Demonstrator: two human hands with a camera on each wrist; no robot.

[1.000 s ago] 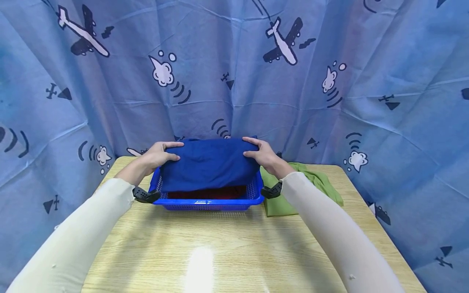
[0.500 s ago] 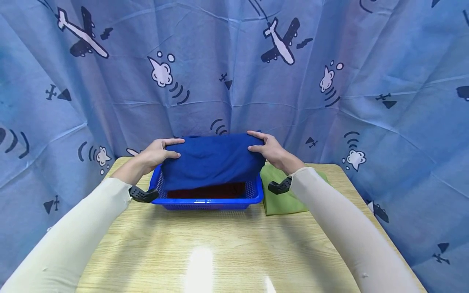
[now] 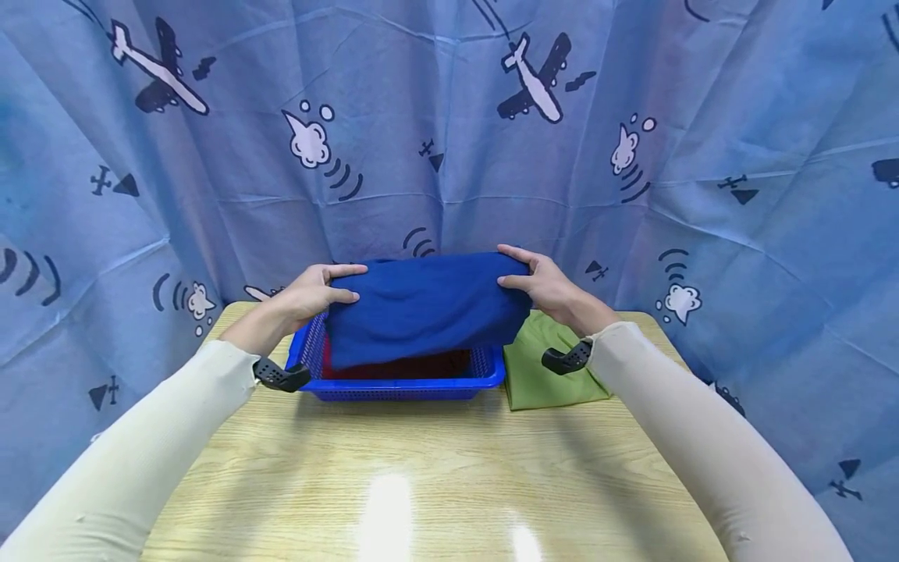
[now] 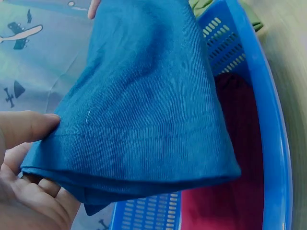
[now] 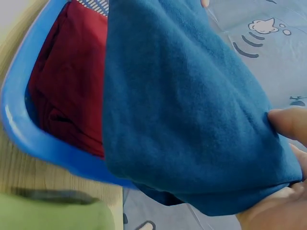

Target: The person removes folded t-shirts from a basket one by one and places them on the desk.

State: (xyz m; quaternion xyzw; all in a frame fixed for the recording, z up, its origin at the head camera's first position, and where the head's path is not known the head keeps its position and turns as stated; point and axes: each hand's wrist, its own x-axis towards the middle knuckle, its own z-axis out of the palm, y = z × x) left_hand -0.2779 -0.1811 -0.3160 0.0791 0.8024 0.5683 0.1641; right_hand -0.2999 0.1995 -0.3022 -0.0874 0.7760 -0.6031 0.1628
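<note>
Red cloth (image 5: pixel 72 76) — part-hidden by blue cloth (image 5: pixel 177 110)

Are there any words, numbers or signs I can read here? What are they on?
None: I can't read any words, numbers or labels.
The curtain has only drawings, like planes and curved lines.
The blue cloth, red cloth, green cloth and blue basket show no writing.
</note>
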